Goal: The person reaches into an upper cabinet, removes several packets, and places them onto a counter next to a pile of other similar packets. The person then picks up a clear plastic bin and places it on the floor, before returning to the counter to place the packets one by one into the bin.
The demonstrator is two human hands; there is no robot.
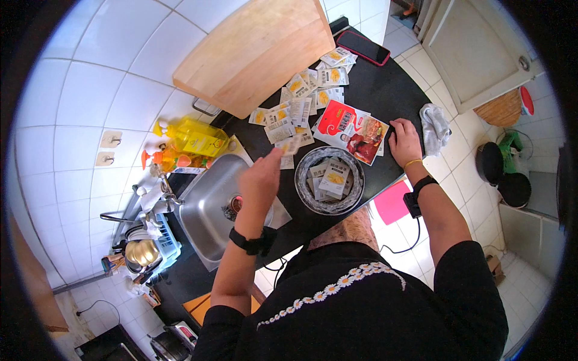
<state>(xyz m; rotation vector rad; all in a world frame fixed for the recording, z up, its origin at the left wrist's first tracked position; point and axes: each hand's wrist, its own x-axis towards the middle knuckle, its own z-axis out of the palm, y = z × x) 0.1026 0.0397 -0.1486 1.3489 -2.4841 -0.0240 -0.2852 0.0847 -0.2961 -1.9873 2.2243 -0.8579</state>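
Note:
My left hand [263,178], blurred, pinches a small printed sachet [289,145] over the counter, between the sink and the loose sachets. My right hand [404,141] rests on the black countertop near its front edge, beside a stack of red food packets [354,131]. Whether its fingers grip anything is hard to see. Between my hands stands a round grey-patterned basket or bowl [304,198], with several sachets [335,177] inside. More pale sachets with a yellow picture [295,110] lie spread and overlapping behind it.
A wooden cutting board [257,54] leans on the tiled wall. At left are a steel sink [203,212], yellow soap bottles [198,140] and a blue dish rack [169,239]. A phone [363,47] lies at the back; a grey cloth [435,129] hangs over the right edge.

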